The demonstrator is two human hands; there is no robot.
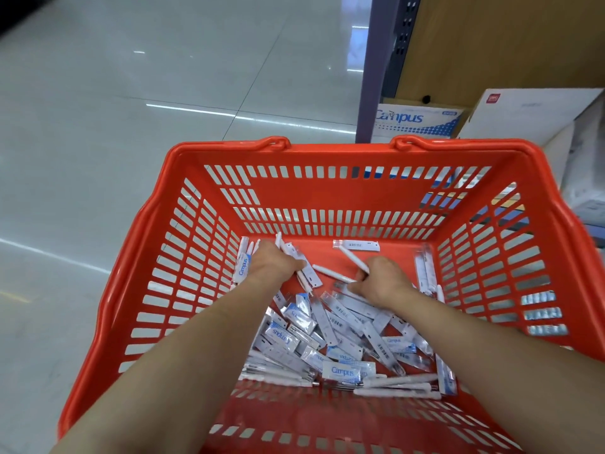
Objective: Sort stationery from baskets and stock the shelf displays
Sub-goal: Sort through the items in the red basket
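A red plastic basket (327, 155) fills the view, and both my arms reach down into it. On its floor lies a heap of white pens and clear Campus-branded pen packets (340, 335). My left hand (273, 265) grips a bunch of white pens and packets near the basket's far left corner. A little to the right, my right hand (384, 285) pinches a white pen (352, 258) whose tip points up and away. A single flat packet (357, 245) lies alone against the far wall.
The basket stands on a glossy pale tiled floor (131, 126). Behind it, at the right, are a purple shelf upright (376, 67), a wooden panel, a Campus carton (415, 121) and an open white box (530, 113).
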